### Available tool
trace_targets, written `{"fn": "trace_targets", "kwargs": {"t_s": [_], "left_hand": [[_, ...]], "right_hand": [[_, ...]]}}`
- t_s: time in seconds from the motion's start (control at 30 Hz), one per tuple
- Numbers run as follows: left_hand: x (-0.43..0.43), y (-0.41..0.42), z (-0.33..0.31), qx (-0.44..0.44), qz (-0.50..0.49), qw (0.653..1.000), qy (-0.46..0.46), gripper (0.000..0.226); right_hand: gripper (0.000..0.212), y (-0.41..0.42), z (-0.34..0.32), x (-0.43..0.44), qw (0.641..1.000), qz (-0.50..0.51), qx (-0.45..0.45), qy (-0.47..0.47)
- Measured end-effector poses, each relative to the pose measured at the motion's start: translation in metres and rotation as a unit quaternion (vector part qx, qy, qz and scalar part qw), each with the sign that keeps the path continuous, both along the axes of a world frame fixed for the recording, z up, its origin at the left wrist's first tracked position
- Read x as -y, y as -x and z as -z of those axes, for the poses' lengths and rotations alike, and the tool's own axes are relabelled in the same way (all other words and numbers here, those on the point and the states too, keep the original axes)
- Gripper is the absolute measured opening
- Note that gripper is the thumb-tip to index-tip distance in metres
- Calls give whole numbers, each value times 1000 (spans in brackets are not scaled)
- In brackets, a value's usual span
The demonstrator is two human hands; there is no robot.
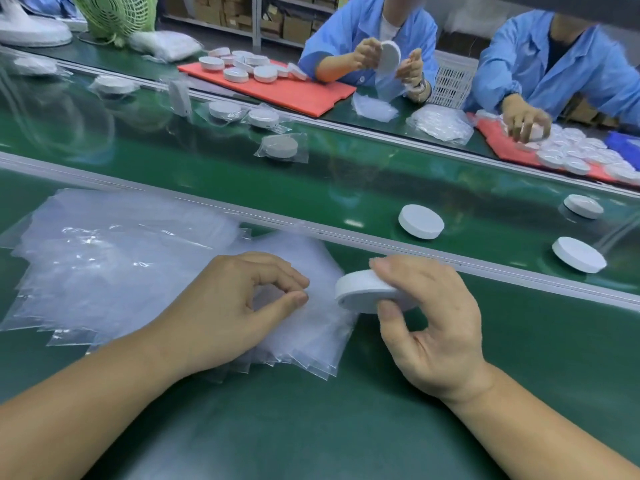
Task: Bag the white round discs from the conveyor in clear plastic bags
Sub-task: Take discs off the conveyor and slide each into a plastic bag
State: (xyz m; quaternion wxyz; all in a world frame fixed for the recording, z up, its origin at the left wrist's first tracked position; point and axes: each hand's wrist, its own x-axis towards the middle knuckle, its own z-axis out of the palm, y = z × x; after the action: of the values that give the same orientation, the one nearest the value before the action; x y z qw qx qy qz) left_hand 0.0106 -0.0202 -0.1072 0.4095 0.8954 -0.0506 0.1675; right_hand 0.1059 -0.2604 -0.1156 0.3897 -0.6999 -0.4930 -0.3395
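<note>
My right hand grips a white round disc by its rim, holding it just above the near green table beside a fanned stack of clear plastic bags. My left hand rests on that stack, thumb and forefinger pinching the top bag. Three bare discs lie on the conveyor belt: one at the middle and two at the right. Several bagged discs lie farther up the belt.
A metal rail separates my table from the belt. Across it, two people in blue coats handle discs over red mats piled with discs. A green fan stands at the back left, a white basket between the people.
</note>
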Motion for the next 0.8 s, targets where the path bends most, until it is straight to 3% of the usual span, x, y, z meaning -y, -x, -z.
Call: {"fn": "trace_targets", "kwargs": {"t_s": [0.2, 0.3, 0.37, 0.47, 0.53, 0.67, 0.8], "left_hand": [[3, 1, -5, -31, -43, 994, 92, 7], [9, 3, -10, -75, 5, 982, 172, 11], [10, 6, -13, -89, 48, 975, 199, 26], [10, 10, -17, -81, 59, 988, 118, 55], [14, 11, -17, -34, 56, 995, 78, 59], [29, 10, -17, 52, 21, 994, 91, 49], [38, 12, -15, 56, 22, 981, 182, 44]], "right_hand": [[37, -4, -2, 2, 984, -39, 126, 122], [39, -4, 0, 0, 983, -75, 104, 134], [35, -2, 1, -2, 990, -86, 67, 94], [20, 4, -1, -3, 996, -81, -23, -5], [20, 12, -4, -7, 988, -74, -114, -70], [24, 28, -14, -21, 922, -101, -329, -178], [18, 30, -22, -28, 858, -141, -464, -168]]}}
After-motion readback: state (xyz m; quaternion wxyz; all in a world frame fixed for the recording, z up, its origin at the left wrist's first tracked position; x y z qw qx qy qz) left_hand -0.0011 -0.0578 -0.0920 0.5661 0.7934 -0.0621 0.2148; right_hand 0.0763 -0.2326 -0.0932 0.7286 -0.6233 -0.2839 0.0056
